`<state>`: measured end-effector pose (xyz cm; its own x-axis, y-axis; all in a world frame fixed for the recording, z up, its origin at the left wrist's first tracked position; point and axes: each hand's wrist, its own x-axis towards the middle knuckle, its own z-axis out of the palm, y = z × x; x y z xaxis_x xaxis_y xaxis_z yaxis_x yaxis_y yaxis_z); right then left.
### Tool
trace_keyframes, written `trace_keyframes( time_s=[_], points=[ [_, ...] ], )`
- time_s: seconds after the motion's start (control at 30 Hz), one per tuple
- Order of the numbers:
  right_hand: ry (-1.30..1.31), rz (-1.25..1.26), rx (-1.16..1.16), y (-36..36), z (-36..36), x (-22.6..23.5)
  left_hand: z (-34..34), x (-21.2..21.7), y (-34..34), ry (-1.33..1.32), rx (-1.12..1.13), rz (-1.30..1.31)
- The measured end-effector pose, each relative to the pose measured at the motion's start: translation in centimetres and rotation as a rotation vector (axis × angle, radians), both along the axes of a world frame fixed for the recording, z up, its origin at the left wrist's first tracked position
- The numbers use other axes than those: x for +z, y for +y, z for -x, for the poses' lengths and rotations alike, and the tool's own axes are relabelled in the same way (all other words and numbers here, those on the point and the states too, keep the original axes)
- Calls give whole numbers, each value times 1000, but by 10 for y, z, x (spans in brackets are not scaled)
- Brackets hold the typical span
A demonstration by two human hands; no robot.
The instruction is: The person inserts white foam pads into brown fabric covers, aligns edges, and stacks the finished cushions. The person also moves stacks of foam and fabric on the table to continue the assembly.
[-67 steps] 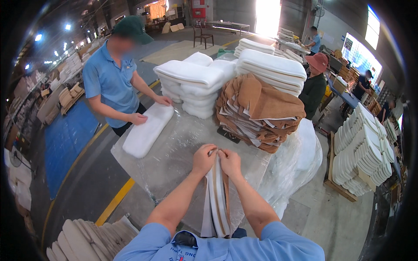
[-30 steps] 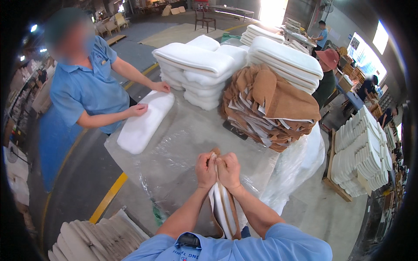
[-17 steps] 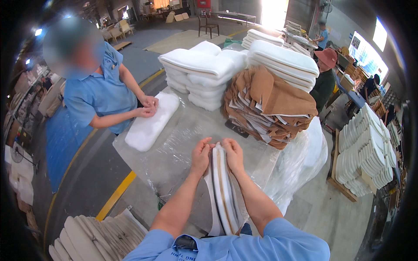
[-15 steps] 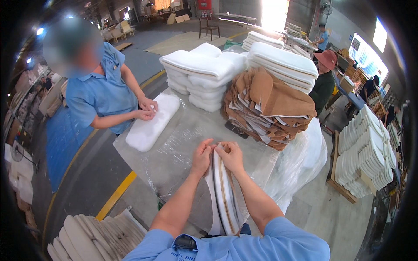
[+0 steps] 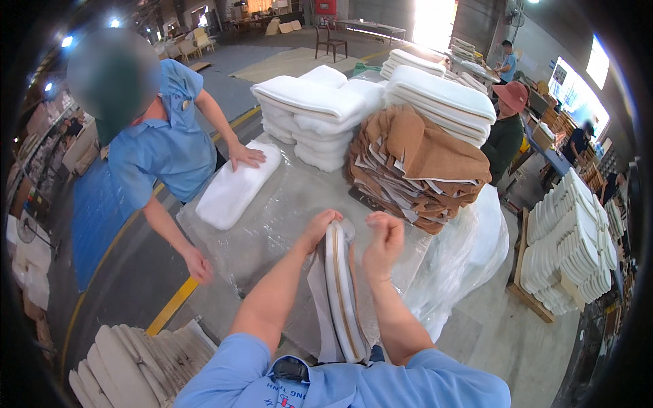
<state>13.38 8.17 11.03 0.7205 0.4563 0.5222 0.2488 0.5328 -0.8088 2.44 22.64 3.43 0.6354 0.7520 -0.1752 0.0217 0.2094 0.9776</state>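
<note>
A long padded cushion stands on edge in front of me, its far end on the plastic-covered table and its near end against my body. It shows a white side with a tan strip running lengthwise, a grey fabric flap on the left and brown fabric on the right. With closed fingers my left hand grips the cushion cover at the far end. My right hand is raised just right of the cushion, apart from it, with fingers curled together. Whatever it might hold is hidden.
Ahead right lies a pile of brown fabric covers, with white padded pieces stacked behind it. A co-worker's hand rests on a white pad at left. Beige cushions stand at lower left; more fill a pallet at right.
My right hand has let go of the cushion cover and moved right. My left hand keeps its hold. The co-worker's hands have parted, one flat on the pad, the other lowered beside the table.
</note>
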Motion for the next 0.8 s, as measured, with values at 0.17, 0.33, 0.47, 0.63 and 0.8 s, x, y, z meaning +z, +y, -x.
trace_keyframes(
  time_s=[0.17, 0.33, 0.47, 0.63, 0.8],
  points=[
    [563, 270, 263, -55, -58, -36, -15, 10, -7, 139, -46, -132],
    [862, 726, 416, -117, -52, -89, -22, 12, 10, -82, 160, 115],
    [940, 872, 276, -198, -100, -127, -39, -3, -28, -150, 339, 387],
    [967, 973, 143, -210, -104, -155, 25, -83, -104, 591, 43, -601],
    [621, 910, -114, -208, -43, -176, 7, -69, -195, 870, -108, -1117]
  ],
)
